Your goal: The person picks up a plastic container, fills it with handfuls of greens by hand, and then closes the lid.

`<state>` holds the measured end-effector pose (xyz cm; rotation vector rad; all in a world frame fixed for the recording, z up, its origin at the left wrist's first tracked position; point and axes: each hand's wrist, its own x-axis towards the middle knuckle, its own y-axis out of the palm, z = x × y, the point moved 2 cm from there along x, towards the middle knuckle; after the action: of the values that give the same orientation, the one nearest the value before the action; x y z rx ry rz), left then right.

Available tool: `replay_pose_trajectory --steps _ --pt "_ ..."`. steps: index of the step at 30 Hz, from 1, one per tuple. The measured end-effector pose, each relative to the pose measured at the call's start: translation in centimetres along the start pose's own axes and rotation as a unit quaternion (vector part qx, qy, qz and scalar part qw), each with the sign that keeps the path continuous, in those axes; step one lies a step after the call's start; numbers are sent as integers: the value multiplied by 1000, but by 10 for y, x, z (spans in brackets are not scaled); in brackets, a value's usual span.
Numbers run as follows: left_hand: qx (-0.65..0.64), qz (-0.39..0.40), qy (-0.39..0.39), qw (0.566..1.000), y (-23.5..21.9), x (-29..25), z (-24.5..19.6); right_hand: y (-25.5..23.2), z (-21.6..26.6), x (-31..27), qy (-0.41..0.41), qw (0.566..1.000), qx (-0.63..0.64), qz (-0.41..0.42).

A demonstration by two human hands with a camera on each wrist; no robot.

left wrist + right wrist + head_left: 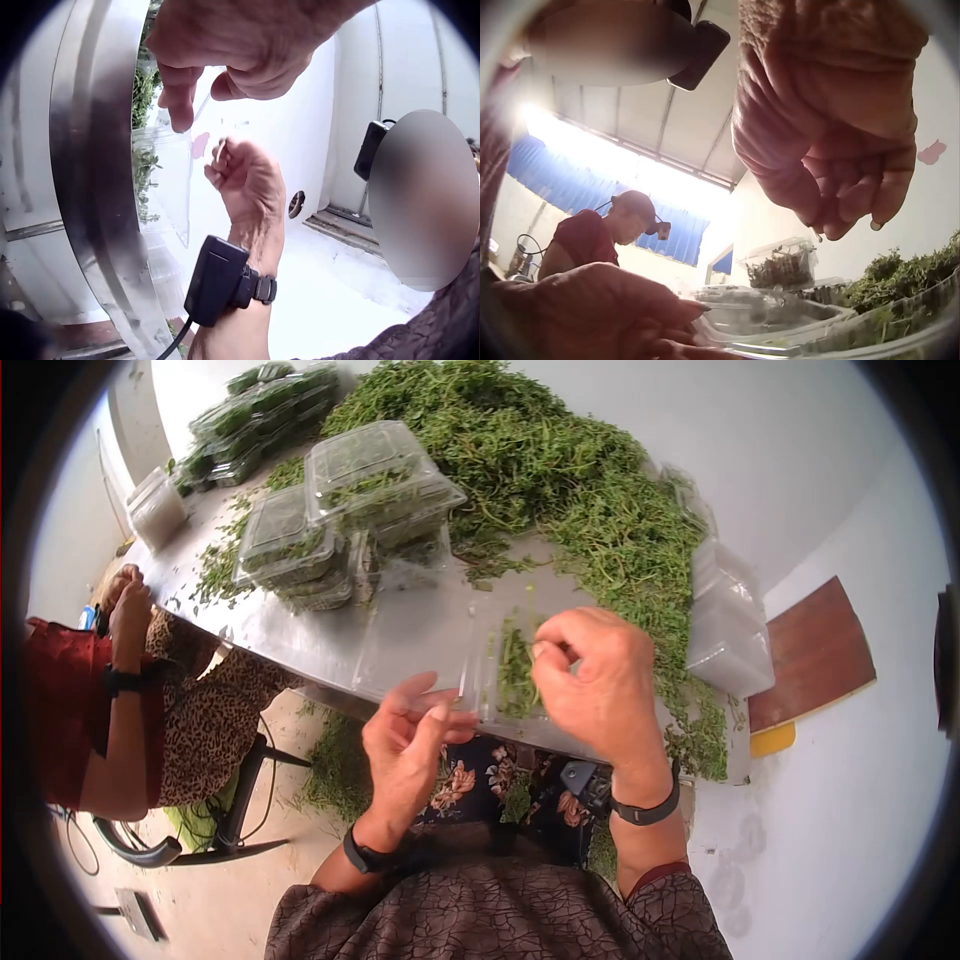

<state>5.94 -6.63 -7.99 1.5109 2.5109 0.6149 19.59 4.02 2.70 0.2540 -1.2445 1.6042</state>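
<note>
"Where the steel table shows its left end, who is present?"

"A second person in a red top, with a dark band on one wrist. Near that person stands a translucent white container stack; just right of it, clear boxes packed with greens are piled."

"Continue rightward."

"Two stacks of closed clear boxes: a nearer stack, and beside it a further stack, both showing greens inside."

"And the left hand?"

"Thumb and fingers apart, loosely bent, at the near edge of the work. Whether the fingertips touch the plastic, I cannot tell. Just beyond them a clear lid lies spread out on the table."

"Location of the open box?"

"The open box adjoins that lid on its right, at the table's front edge, between the two hands. Loose greens lie in it. Behind it rises a large heap of greens."

"Right hand?"

"Narrow: above the box's right side, fingers curled in, tips drawn together, bare as far as the right wrist view shows."

"Far right?"

"A stack of empty clear containers beside the heap, then a reddish-brown board by the white wall."
</note>
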Motion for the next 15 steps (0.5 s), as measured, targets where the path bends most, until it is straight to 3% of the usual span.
replay_pose_trajectory --steps 1,4,9,11,15 --pt "0 -1 1 1000 -4 0 1 -8 -5 -1 2 1000 -7 -5" --pt "16 -3 -11 1000 -7 0 3 -20 -26 -11 142 987 -47 63" --pt "51 -14 -24 998 -2 1 5 -12 -32 -26 99 991 -52 79" --pt "57 -9 -27 998 -3 2 6 -12 -33 -26 147 976 -73 145" --pt "109 -31 -4 994 -6 -1 8 -22 -45 -23 194 973 -70 100"
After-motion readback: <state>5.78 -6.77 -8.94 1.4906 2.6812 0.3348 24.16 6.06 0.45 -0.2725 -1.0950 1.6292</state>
